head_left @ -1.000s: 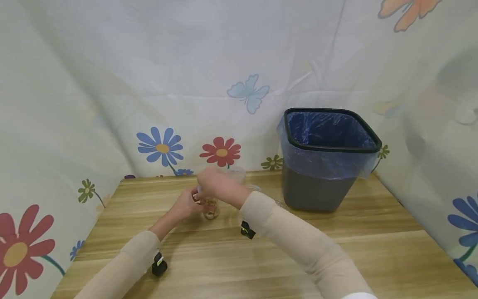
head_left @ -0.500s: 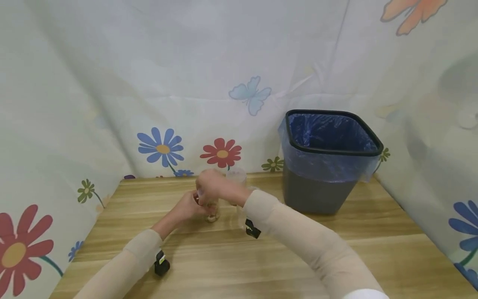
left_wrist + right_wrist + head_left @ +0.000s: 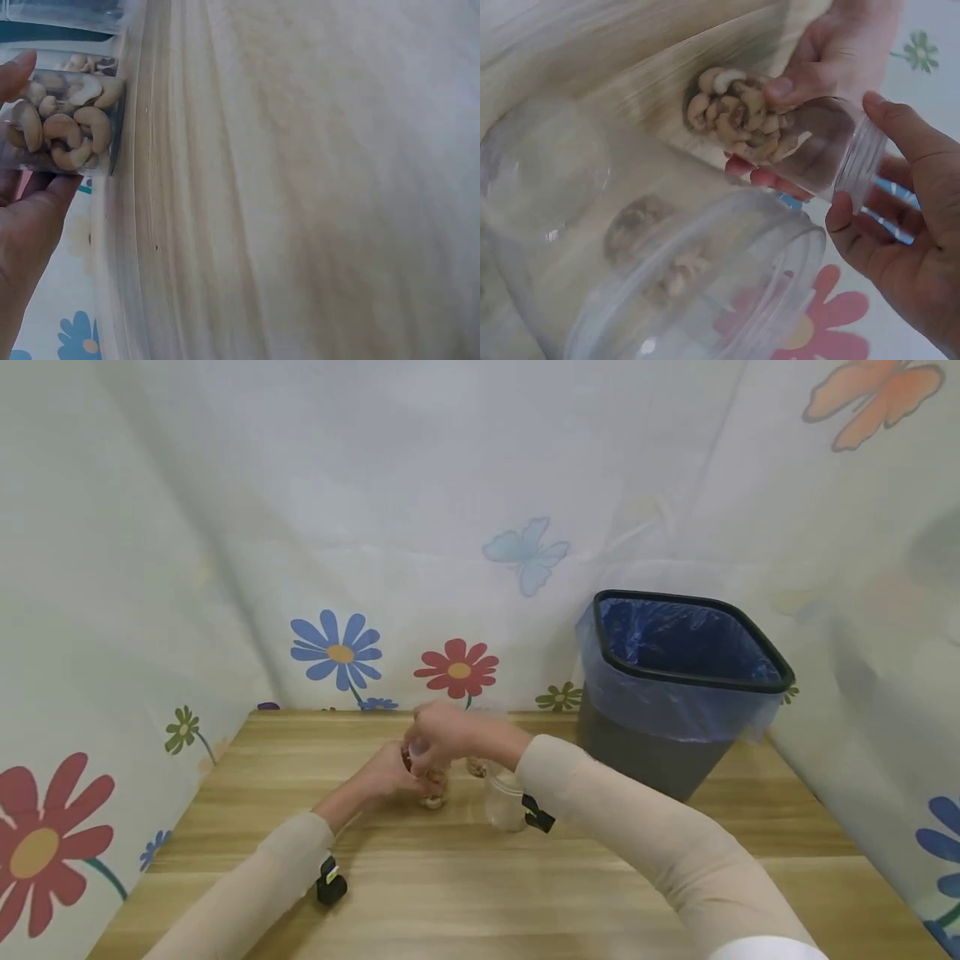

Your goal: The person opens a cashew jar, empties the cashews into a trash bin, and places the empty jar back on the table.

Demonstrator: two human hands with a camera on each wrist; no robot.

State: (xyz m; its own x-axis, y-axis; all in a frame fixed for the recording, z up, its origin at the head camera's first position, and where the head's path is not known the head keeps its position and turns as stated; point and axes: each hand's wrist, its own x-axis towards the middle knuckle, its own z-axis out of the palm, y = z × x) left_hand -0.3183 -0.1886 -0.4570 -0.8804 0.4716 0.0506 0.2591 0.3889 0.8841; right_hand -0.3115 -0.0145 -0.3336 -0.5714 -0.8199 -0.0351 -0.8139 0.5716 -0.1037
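Observation:
In the right wrist view, a small clear jar (image 3: 795, 142) lies tilted across the picture, its lower part filled with cashews (image 3: 739, 120). My left hand (image 3: 386, 772) grips this jar round its side, thumb on the near wall. At its top end, the thumb and fingers of my right hand (image 3: 447, 732) pinch a clear, ridged lid (image 3: 861, 166). The left wrist view shows the jar (image 3: 64, 124) close up, standing by the tabletop. Just right of it stands a larger clear jar (image 3: 504, 802) with a wide uncovered mouth.
Another jar with nuts (image 3: 476, 766) stands behind the large one, partly hidden by my right forearm. A grey bin (image 3: 637, 743) with a blue liner stands at the back right of the wooden table (image 3: 450, 885). Flowered cloth (image 3: 390, 527) hangs behind.
The head view has shifted, so the scene sits a little differently. My right hand has turned slightly at the jar's top, and more of the large jar shows beneath the forearm.

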